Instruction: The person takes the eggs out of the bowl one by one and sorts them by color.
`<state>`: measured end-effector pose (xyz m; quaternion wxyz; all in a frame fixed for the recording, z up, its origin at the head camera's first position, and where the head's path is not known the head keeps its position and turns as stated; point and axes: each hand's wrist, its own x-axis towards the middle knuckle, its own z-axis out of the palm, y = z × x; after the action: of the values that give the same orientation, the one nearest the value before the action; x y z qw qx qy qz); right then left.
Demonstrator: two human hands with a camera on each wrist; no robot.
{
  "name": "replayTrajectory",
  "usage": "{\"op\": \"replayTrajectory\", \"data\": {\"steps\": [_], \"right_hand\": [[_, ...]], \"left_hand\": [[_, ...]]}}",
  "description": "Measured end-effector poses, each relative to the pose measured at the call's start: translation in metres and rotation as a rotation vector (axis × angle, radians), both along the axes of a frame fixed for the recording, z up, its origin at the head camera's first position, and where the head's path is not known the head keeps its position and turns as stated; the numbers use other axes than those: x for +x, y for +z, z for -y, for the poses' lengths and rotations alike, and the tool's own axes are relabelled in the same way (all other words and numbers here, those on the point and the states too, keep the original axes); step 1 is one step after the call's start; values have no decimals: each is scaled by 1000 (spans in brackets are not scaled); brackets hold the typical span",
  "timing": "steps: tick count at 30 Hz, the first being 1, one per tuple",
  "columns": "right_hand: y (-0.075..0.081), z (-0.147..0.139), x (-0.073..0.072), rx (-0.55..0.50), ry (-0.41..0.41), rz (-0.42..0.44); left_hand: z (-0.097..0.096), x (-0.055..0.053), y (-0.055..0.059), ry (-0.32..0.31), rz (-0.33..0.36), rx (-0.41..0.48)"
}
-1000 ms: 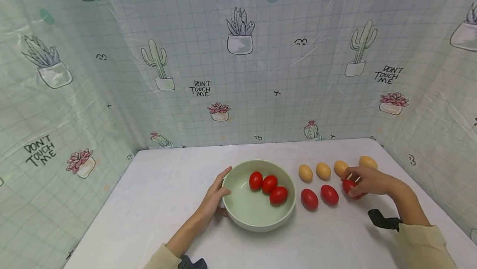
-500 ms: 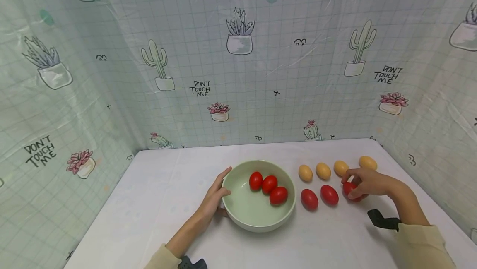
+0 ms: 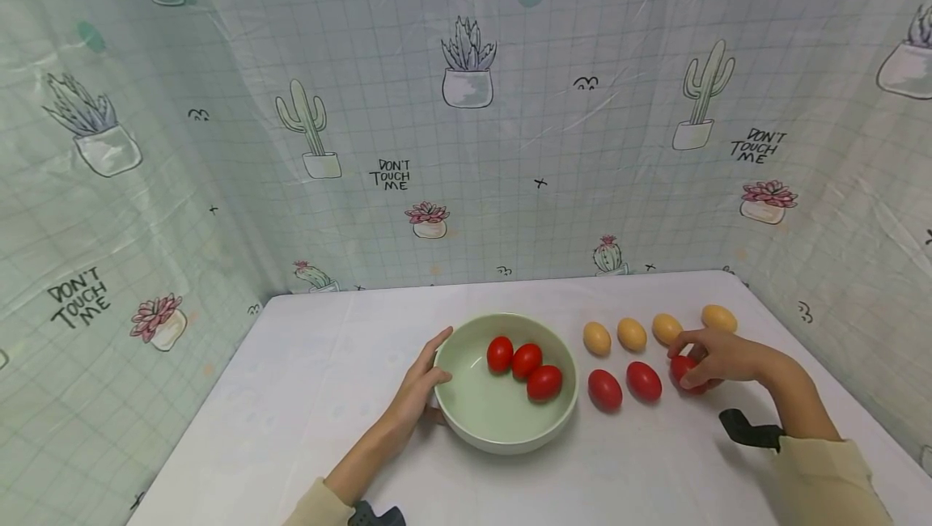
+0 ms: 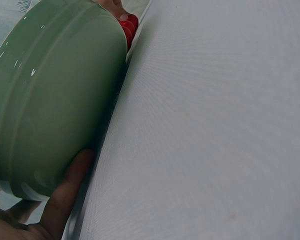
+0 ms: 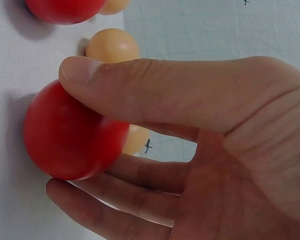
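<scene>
Scarcely anything has moved since the frame a second earlier: both hands and all the eggs keep their places, and a faint drift of the whole scene suggests only a slight motion of the head. Nearest the viewer, cream sleeves [image 3: 830,477] enter from below, with a black wrist mount [image 3: 753,434] on each side. At centre left, the left hand [image 3: 415,392] holds the pale green bowl [image 3: 466,421], its thumb at the rim and a finger against the lower wall. Three red eggs [image 3: 544,383] lie within, toward the far and right part. Right of the bowl, on the white tabletop [image 3: 328,364], two loose red eggs [image 3: 605,390] lie side by side, long axes slanting from far left to near right. Next in that row is the held red egg [image 5: 72,132], pinched in the grip of the right hand [image 3: 721,354], thumb on one side, fingers on the other. Key relation: this egg sits at the right hand's fingertips, with the bowl to its left beyond the loose pair. Its long axis is partly covered and cannot be read surely, nor can contact with the tabletop. Farther off stand four yellow eggs [image 3: 597,338] in a row, then a cactus-printed sheet [image 3: 364,65].
</scene>
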<state>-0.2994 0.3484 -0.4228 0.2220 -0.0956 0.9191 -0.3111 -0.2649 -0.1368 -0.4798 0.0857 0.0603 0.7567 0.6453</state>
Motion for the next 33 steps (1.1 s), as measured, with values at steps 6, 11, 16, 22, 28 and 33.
{"op": "replayTrajectory", "data": {"steps": [6, 11, 16, 22, 28, 33], "right_hand": [[2, 0, 0, 0, 3, 7], [3, -1, 0, 6, 9, 10], [5, -1, 1, 2, 17, 6], [7, -2, 3, -4, 12, 12], [9, -7, 2, 19, 0, -2], [14, -9, 6, 17, 1, -43]], "left_hand": [[0, 0, 0, 1, -7, 0], [0, 0, 1, -4, -3, 1], [0, 0, 0, 3, 0, 1], [0, 1, 0, 2, -1, -6], [0, 0, 0, 8, -5, -9], [0, 0, -1, 3, -2, -6]]}}
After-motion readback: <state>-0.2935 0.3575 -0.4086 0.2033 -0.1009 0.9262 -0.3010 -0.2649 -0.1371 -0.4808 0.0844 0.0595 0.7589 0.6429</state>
